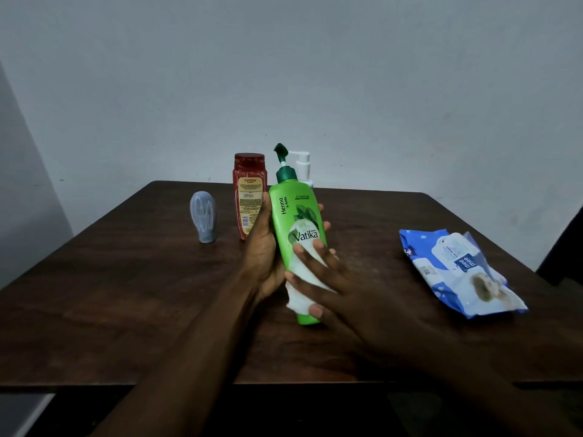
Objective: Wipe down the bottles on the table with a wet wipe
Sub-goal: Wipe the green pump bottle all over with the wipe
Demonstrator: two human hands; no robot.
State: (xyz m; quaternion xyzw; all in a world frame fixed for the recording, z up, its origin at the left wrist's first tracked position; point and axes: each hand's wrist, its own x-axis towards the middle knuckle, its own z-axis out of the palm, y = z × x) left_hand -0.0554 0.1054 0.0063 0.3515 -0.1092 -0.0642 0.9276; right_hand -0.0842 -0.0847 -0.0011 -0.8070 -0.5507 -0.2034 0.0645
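While held tilted above surface centre: green Vatika pump bottle (pixel 293 212), gripped mid-body by left hand (pixel 265 257); wet wipe (pixel 299 302) pressed on lower body by flat-fingered right hand (pixel 334 279). Stiff, likely slippery; grip waist.

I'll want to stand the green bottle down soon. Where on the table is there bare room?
Bare table lies in front of the grey bottle, and between the right hand and the wipes pack. The back middle is crowded: the red bottle and white spray bottle stand close together.
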